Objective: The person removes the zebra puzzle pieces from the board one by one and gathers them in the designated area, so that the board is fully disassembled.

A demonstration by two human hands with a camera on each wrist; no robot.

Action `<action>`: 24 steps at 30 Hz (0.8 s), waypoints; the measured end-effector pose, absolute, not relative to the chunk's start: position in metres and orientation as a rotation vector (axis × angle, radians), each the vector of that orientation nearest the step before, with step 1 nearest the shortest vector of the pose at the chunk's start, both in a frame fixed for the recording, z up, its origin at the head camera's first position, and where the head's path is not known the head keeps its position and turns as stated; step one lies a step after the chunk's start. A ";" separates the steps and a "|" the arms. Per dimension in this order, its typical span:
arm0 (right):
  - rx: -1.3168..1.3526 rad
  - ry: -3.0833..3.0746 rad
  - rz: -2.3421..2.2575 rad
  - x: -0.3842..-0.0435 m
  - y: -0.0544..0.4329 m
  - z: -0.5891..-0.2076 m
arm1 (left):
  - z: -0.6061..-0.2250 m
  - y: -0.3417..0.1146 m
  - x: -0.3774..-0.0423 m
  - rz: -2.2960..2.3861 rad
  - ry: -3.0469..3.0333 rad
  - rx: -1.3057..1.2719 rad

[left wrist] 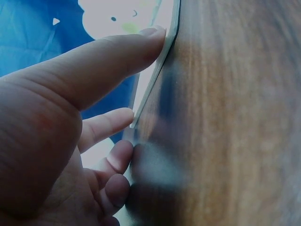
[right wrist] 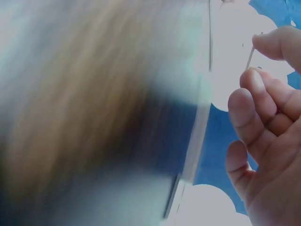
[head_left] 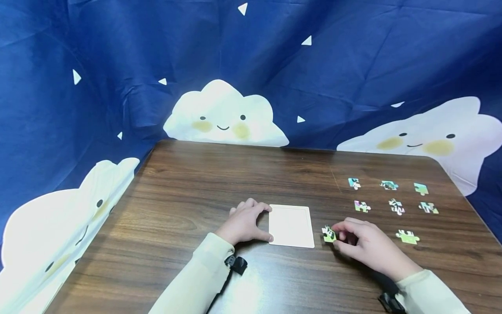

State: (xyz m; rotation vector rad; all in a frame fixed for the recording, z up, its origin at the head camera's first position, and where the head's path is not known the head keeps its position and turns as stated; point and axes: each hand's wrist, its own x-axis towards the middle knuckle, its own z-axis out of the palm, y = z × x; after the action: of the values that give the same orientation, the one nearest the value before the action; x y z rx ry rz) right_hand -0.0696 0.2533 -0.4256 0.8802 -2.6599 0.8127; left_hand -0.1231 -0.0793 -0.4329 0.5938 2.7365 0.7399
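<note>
A white square puzzle board [head_left: 291,226] lies on the wooden table. At its left edge is my left hand [head_left: 244,221], index fingertip at the far left corner and straight thumb at the near one. In the left wrist view the thumb [left wrist: 117,59] touches the board's rim [left wrist: 155,70]. My right hand [head_left: 362,244] pinches a green, black and white jigsaw piece [head_left: 328,234] between thumb and fingers, just right of the board. The right wrist view shows this piece [right wrist: 250,57] edge-on at the fingertips, with the other fingers loosely bent.
Several jigsaw pieces lie apart in rows at the right, among them a green one [head_left: 408,237], a pink and green one [head_left: 361,206] and a teal one [head_left: 389,185]. The brown table [head_left: 188,196] reaches back to a blue curtain [head_left: 321,78] with white clouds.
</note>
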 end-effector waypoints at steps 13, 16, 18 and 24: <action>0.721 -2.649 0.793 -0.057 0.295 -0.434 | -0.434 -0.079 -0.124 0.746 2.736 0.592; 0.686 -2.652 0.765 -0.054 0.305 -0.434 | -0.434 -0.079 -0.124 0.742 2.737 0.591; 0.659 -2.650 0.737 -0.053 0.312 -0.433 | -0.434 -0.078 -0.124 0.735 2.739 0.589; 0.583 -2.651 0.677 -0.048 0.332 -0.433 | -0.434 -0.078 -0.124 0.723 2.742 0.581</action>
State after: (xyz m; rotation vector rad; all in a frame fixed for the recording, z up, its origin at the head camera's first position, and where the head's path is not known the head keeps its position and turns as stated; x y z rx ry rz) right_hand -0.0485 0.3325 -0.4326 0.5827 -2.6506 0.6767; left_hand -0.1244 -0.0777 -0.4344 0.5806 2.7417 0.7225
